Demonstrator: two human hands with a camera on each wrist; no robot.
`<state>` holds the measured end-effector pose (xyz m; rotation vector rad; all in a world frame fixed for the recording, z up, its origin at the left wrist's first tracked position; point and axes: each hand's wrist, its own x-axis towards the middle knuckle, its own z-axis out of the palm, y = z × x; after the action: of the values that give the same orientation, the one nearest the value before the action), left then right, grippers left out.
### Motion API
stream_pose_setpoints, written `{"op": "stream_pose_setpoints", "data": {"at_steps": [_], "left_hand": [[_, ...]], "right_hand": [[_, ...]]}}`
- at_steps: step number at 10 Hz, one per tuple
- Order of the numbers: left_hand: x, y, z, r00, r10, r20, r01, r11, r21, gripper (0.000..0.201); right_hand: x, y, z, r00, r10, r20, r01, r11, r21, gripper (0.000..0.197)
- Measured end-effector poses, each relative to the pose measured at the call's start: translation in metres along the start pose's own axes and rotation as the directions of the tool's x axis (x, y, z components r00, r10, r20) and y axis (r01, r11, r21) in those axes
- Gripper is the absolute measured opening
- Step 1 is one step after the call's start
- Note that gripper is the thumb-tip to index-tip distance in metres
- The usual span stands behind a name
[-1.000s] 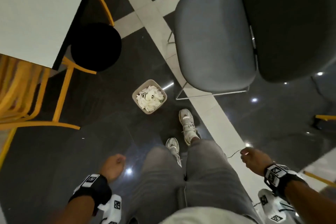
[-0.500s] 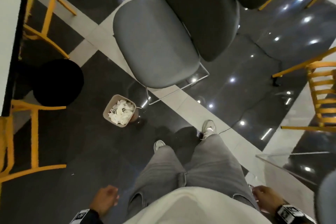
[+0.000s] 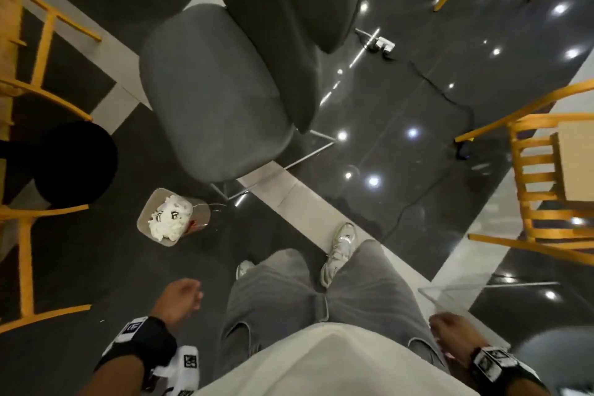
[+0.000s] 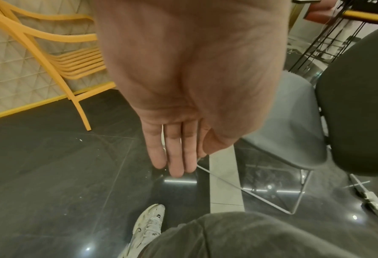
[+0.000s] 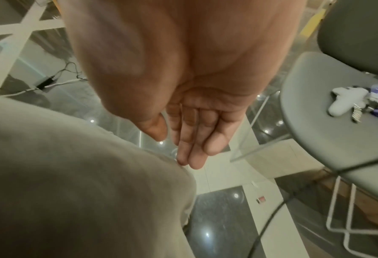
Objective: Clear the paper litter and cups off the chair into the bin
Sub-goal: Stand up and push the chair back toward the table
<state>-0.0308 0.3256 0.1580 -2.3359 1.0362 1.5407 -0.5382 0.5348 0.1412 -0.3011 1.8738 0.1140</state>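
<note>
A grey padded chair (image 3: 212,93) stands ahead of me with a bare seat, also seen in the left wrist view (image 4: 294,122). A small beige bin (image 3: 146,219) on the dark floor left of my feet holds crumpled white paper (image 3: 168,217). My left hand (image 3: 180,299) hangs by my left thigh, fingers straight and holding nothing (image 4: 174,153). My right hand (image 3: 450,331) hangs by my right hip, fingers straight and empty (image 5: 192,148). The right wrist view shows a second grey chair (image 5: 316,122) with white and purple small items (image 5: 347,101) on its seat.
Yellow wooden chairs (image 3: 553,190) stand at right and left (image 3: 29,80). A round black stool (image 3: 74,161) sits at left. A black cable (image 3: 450,112) and a white power strip (image 3: 382,43) lie on the glossy floor behind the grey chair.
The view has swung right and I have stepped sideways, so chair and bin shifted left in view. Both hands stayed low at my sides, empty.
</note>
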Motion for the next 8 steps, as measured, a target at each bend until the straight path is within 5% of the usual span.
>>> {"op": "stream_pose_setpoints", "data": {"at_steps": [2, 5, 7, 8], "left_hand": [[-0.008, 0.092, 0.051, 0.999, 0.048, 0.017, -0.048, 0.998, 0.036, 0.014], [0.038, 0.224, 0.102, 1.000, 0.023, 0.016, -0.022, 0.998, -0.063, 0.015], [0.046, 0.304, 0.124, 0.999, -0.020, 0.037, 0.027, 0.980, -0.198, 0.023], [0.054, 0.334, 0.125, 1.000, -0.010, -0.009, 0.008, 0.969, -0.249, 0.015]], "right_hand": [[0.041, -0.039, -0.098, 0.999, -0.031, -0.035, 0.034, 0.997, 0.074, 0.023], [0.130, -0.091, -0.210, 0.992, -0.127, -0.017, 0.124, 0.986, -0.112, 0.034], [0.148, -0.175, -0.309, 0.982, -0.181, -0.063, 0.156, 0.946, -0.283, 0.027], [0.142, -0.256, -0.365, 0.965, -0.257, 0.049, 0.248, 0.839, -0.484, 0.033]]}}
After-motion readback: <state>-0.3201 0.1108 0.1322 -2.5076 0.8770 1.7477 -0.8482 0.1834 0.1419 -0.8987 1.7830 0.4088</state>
